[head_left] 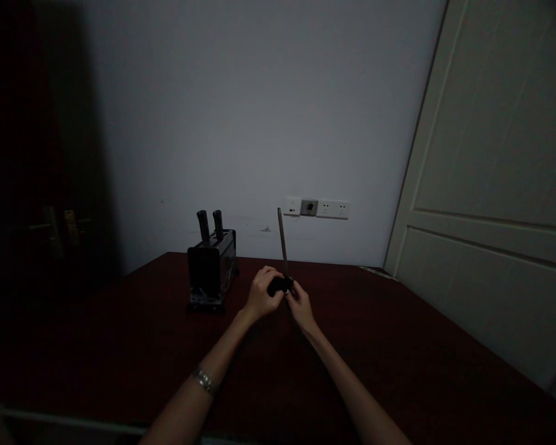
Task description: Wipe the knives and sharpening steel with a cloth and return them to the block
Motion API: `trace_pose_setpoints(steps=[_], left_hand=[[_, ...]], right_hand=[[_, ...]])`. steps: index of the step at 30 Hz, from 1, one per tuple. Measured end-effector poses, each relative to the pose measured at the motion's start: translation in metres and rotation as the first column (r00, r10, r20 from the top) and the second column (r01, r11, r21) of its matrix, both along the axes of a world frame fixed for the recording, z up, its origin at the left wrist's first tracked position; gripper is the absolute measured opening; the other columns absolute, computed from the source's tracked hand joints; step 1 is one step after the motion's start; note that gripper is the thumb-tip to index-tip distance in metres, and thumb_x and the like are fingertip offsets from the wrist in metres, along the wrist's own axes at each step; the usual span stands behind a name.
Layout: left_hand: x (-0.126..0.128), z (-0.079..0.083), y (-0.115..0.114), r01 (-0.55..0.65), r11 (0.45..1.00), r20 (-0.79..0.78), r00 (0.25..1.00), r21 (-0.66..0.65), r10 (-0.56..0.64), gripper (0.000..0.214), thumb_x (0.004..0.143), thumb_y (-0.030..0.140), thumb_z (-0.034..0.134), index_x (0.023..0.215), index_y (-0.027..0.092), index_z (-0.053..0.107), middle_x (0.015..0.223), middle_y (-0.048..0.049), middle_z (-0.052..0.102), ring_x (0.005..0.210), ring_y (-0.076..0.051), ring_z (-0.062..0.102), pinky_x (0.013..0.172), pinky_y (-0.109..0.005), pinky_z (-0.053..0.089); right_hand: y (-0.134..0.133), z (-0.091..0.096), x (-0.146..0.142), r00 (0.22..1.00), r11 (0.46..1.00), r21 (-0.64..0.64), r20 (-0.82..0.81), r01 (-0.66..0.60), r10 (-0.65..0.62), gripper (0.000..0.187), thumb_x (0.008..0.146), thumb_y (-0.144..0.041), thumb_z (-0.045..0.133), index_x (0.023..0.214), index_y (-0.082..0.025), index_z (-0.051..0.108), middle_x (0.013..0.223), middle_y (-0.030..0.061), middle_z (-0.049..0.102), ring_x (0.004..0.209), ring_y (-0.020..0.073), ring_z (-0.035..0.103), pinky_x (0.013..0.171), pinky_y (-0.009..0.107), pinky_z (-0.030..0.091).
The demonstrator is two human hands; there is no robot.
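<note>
A knife [282,241] stands upright over the dark red table [398,346], its thin blade pointing up and its black handle down between my hands. My left hand [261,293] is closed round the black handle. My right hand [300,303] pinches the same handle from the right side, fingers pressed together. To the left of my hands stands a dark metal knife block [212,270] with two black handles [210,224] sticking out of its top.
A white wall rises behind the table, with a row of power sockets [317,207] low on it. A pale panelled door [491,185] fills the right side. The left of the room is in deep shadow.
</note>
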State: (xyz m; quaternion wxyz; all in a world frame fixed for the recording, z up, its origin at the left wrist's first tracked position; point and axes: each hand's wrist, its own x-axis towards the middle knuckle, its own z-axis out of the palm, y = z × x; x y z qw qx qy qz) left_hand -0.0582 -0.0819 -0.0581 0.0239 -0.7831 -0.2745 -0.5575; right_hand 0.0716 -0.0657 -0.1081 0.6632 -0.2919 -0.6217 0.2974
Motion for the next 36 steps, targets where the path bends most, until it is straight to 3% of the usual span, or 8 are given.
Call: trace_pose_setpoints(steps=[7,11,14,18,23,31,36], left_hand=[[-0.006,0.004,0.007,-0.067,0.99,0.022,0.997,-0.127,0.071,0.024,0.063,0.007,0.051,0.083,0.018,0.055,0.087,-0.0043,0.055,0.084,-0.018,0.053,0.078,-0.032,0.043],[-0.01,0.004,0.012,-0.117,0.985,0.131,0.982,-0.125,0.133,0.025,0.064,0.006,0.05,0.085,0.018,0.055,0.087,-0.004,0.055,0.084,-0.018,0.053,0.077,-0.032,0.043],[-0.01,0.006,0.009,-0.081,0.992,0.17,0.981,-0.093,0.096,0.03,0.064,0.005,0.049,0.09,0.018,0.054,0.09,-0.0043,0.054,0.087,-0.018,0.053,0.078,-0.031,0.043],[-0.004,0.006,0.002,0.022,0.999,0.065,0.998,-0.026,-0.02,0.033,0.061,0.003,0.049,0.09,0.018,0.055,0.09,-0.0049,0.054,0.091,-0.019,0.051,0.082,-0.033,0.043],[0.001,0.001,0.002,0.025,0.999,-0.008,1.0,-0.037,-0.026,0.033,0.061,0.004,0.05,0.091,0.018,0.054,0.093,-0.0062,0.054,0.092,-0.02,0.051,0.083,-0.035,0.042],[-0.005,-0.003,0.012,-0.113,0.992,-0.037,0.993,-0.047,0.111,0.026,0.062,0.006,0.051,0.084,0.018,0.055,0.089,-0.0054,0.056,0.088,-0.021,0.052,0.08,-0.035,0.041],[-0.008,-0.003,0.013,-0.167,0.984,0.11,0.979,-0.062,0.173,0.026,0.064,0.006,0.05,0.086,0.019,0.056,0.088,-0.0048,0.057,0.089,-0.02,0.052,0.082,-0.035,0.041]], right_hand=[[-0.004,0.003,0.0,1.0,0.999,-0.038,0.027,0.009,-0.008,0.026,0.077,-0.037,0.055,0.091,-0.015,0.059,0.076,0.0021,0.059,0.067,0.0151,0.053,0.062,0.025,0.043],[-0.004,0.001,0.0,0.998,0.998,-0.048,0.043,0.039,-0.037,0.025,0.078,-0.037,0.055,0.09,-0.016,0.057,0.08,0.003,0.06,0.073,0.0162,0.054,0.068,0.026,0.043],[-0.003,-0.001,0.0,0.998,0.997,-0.054,0.043,0.046,-0.043,0.025,0.078,-0.037,0.055,0.093,-0.017,0.054,0.084,0.0038,0.06,0.078,0.0167,0.055,0.071,0.026,0.043],[-0.001,-0.004,0.0,1.0,0.999,-0.036,-0.003,-0.005,0.005,0.027,0.078,-0.037,0.054,0.097,-0.019,0.048,0.086,0.0028,0.058,0.077,0.0155,0.054,0.067,0.024,0.043],[0.0,-0.003,0.002,1.0,1.0,-0.013,0.024,0.0,0.0,0.021,0.077,-0.037,0.056,0.086,-0.02,0.048,0.077,-0.0011,0.053,0.069,0.0131,0.051,0.062,0.022,0.04],[-0.003,-0.003,-0.002,0.995,0.992,-0.082,-0.009,-0.098,0.097,0.021,0.077,-0.038,0.056,0.08,-0.021,0.043,0.062,-0.0064,0.046,0.053,0.0096,0.044,0.048,0.02,0.034],[-0.007,0.0,-0.004,0.992,0.988,-0.088,-0.016,-0.124,0.123,0.021,0.078,-0.037,0.056,0.082,-0.02,0.045,0.062,-0.0052,0.05,0.053,0.0094,0.048,0.051,0.02,0.037]])
